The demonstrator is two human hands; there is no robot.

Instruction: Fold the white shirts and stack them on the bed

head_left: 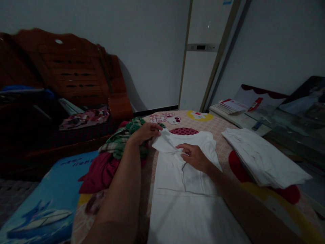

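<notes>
A white shirt (pixel 177 210) lies in front of me on a patterned cloth-covered table, its collar end pointing away. My left hand (pixel 147 133) pinches the shirt's left shoulder corner between thumb and fingers. Near the upper middle of the shirt, my right hand (pixel 193 156) has its fingertips closed on a fold of the white fabric. Dark lines run across and down the shirt below my right hand. To the right rests a folded white stack of cloth (pixel 266 159).
Crumpled green plaid and dark red clothes (pixel 101 173) lie left of my left forearm. A blue printed item (pixel 58 203) is at the lower left. Behind stand a wooden bench (pixel 73 71) and a tall white cabinet unit (pixel 198 74); papers (pixel 231 105) lie at the right.
</notes>
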